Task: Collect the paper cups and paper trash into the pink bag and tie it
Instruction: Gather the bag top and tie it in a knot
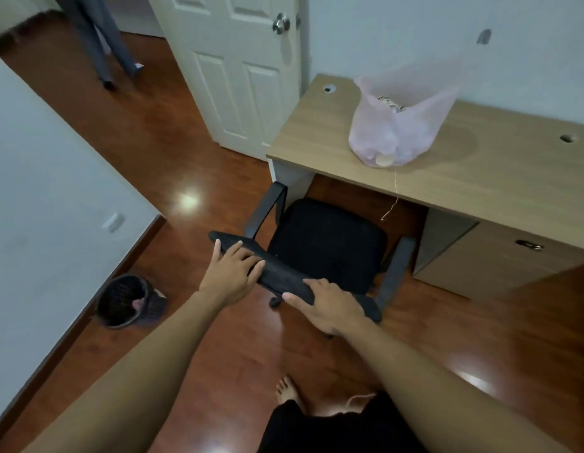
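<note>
Item: pink bag (411,125), thin see-through plastic.
Position: stood upright on the desk (499,178), toward its left end, near the front edge.
Mouth: open, untied; one side drawn up against the wall.
Contents: paper cups (391,103), pale rims showing at the top, one round end pressed against the lower front.
Paper trash: not distinguishable through the plastic.

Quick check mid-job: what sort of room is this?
Probably a home office or study: a wooden desk with cable holes, a black office chair at it, and a wastebasket by the wall.
</note>
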